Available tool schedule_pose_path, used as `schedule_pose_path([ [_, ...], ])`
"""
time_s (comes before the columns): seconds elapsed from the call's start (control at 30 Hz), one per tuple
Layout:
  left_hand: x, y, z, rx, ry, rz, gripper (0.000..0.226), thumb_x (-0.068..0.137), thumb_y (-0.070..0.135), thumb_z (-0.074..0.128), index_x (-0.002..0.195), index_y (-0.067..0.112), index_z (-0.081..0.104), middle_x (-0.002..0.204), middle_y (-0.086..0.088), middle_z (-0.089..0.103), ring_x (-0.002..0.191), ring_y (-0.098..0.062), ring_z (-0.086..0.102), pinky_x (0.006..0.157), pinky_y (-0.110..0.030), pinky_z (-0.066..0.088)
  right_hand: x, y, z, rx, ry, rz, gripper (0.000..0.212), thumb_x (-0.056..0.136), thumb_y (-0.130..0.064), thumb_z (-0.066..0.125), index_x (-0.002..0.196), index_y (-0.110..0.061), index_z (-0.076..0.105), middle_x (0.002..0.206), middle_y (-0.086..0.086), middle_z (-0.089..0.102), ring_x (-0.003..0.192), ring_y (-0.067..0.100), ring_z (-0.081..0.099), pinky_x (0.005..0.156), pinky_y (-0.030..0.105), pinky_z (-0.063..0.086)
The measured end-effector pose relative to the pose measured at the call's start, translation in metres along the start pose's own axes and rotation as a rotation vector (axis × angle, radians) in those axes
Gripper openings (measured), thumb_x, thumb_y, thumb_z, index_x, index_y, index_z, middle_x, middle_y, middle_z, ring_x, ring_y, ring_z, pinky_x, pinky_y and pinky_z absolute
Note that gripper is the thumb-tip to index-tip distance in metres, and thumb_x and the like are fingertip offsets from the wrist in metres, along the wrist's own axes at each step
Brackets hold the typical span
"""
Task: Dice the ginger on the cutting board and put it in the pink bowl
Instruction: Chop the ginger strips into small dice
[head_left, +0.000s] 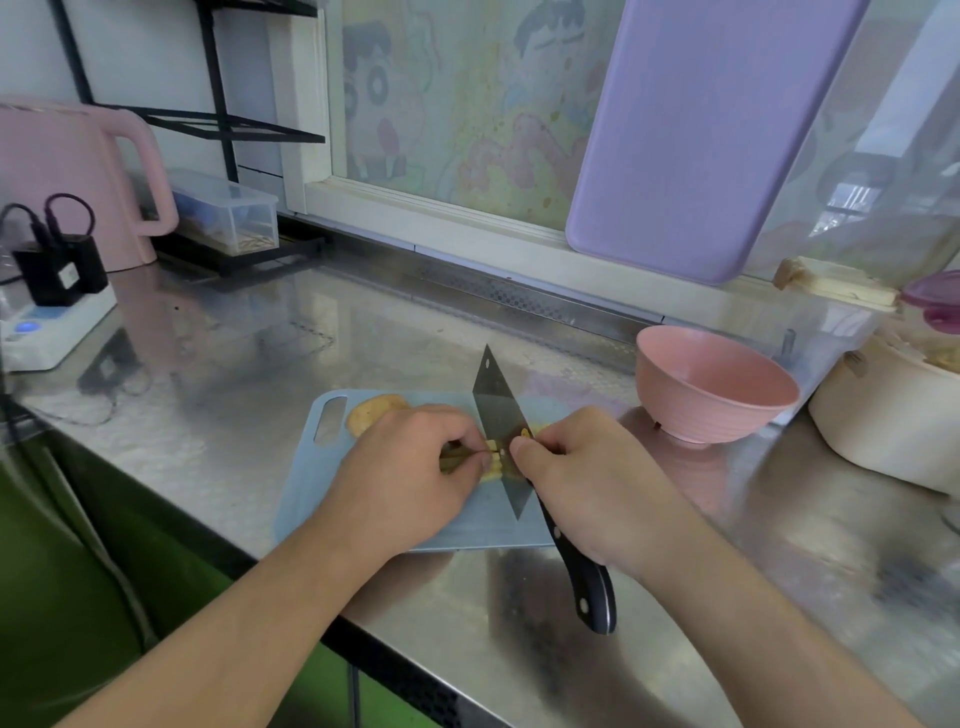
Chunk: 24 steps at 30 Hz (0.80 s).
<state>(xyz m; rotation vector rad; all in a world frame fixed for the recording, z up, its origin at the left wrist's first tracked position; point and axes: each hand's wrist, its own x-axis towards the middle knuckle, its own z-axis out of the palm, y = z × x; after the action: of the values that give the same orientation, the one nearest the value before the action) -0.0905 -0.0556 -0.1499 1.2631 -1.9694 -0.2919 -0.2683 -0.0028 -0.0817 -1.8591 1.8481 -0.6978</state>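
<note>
Both hands meet over the middle of the pale blue plastic cutting board (363, 514). Left hand (415, 473) has its fingers curled down, and its grip pinches the yellow strips of cut ginger (494, 457) against the board, fingertips just beside the blade. Right hand (587, 483) lies over the join of blade and handle of the steel cleaver with a black riveted handle (501, 415); its fingers are curled at the blade's right face, but whether that grip truly clasps the knife or only rests on it I cannot tell, since the black handle juts free toward the near edge below the wrist. The blade stands on edge across the board, tip pointing far, with the ginger strips touching its left face. A few yellow bits show just right of the blade by the right fingertips. At the far left corner of the board, near its oval handle slot, lies a tan uncut ginger piece (375, 410).

Right of the board, apart from it, the round pink bowl (714, 384) stands upright on the stainless steel worktop (234, 374). A lilac plastic board (696, 135) leans against the far window. At the far left stand a pink kettle (78, 171) and a white power strip (57, 322).
</note>
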Motion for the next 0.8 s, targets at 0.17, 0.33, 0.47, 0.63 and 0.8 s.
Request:
schedule_pose_path([
  [0.17,-0.002,0.004,-0.002,0.035,0.016,0.025,0.002,0.094,0.035,0.068,0.093,0.036,0.069,0.088,0.024,0.066,0.089,-0.001,0.06,0.075,-0.034,0.056,-0.003,0.003,-0.008,0.029,0.07,-0.041,0.053,0.102,-0.038,0.056,0.064,-0.003,0.042,0.053,0.003,0.04,0.05,0.017,0.034,0.053,0.035,0.032],
  [0.33,-0.003,0.003,-0.002,0.034,0.036,0.024,0.003,0.091,0.032,0.072,0.089,0.033,0.07,0.088,0.021,0.066,0.087,-0.001,0.06,0.076,-0.035,0.056,-0.006,0.004,-0.018,0.059,0.082,-0.049,0.055,0.102,-0.038,0.057,0.066,0.002,0.044,0.05,0.004,0.04,0.046,0.016,0.034,0.052,0.033,0.031],
  [0.47,-0.002,0.003,-0.001,0.031,0.045,0.017,0.004,0.09,0.032,0.073,0.086,0.031,0.071,0.088,0.02,0.067,0.088,-0.002,0.061,0.076,-0.035,0.056,-0.01,0.002,-0.016,0.052,0.042,-0.058,0.053,0.101,-0.036,0.057,0.065,0.0,0.041,0.052,0.004,0.037,0.047,0.017,0.033,0.053,0.033,0.031],
  [0.63,-0.001,0.001,0.0,0.03,0.052,0.028,0.008,0.088,0.032,0.074,0.081,0.031,0.07,0.085,0.019,0.066,0.084,-0.003,0.061,0.072,-0.036,0.056,-0.013,-0.003,-0.014,0.015,0.03,-0.072,0.052,0.101,-0.033,0.058,0.059,-0.012,0.035,0.05,-0.002,0.028,0.046,0.015,0.025,0.05,0.033,0.025],
  [0.8,-0.001,-0.001,0.002,0.033,0.054,0.034,0.008,0.087,0.031,0.073,0.079,0.03,0.07,0.085,0.018,0.067,0.083,-0.006,0.062,0.07,-0.036,0.057,-0.015,-0.004,-0.015,-0.026,0.001,-0.041,0.051,0.101,-0.034,0.058,0.061,-0.011,0.035,0.05,-0.001,0.028,0.046,0.017,0.027,0.048,0.033,0.025],
])
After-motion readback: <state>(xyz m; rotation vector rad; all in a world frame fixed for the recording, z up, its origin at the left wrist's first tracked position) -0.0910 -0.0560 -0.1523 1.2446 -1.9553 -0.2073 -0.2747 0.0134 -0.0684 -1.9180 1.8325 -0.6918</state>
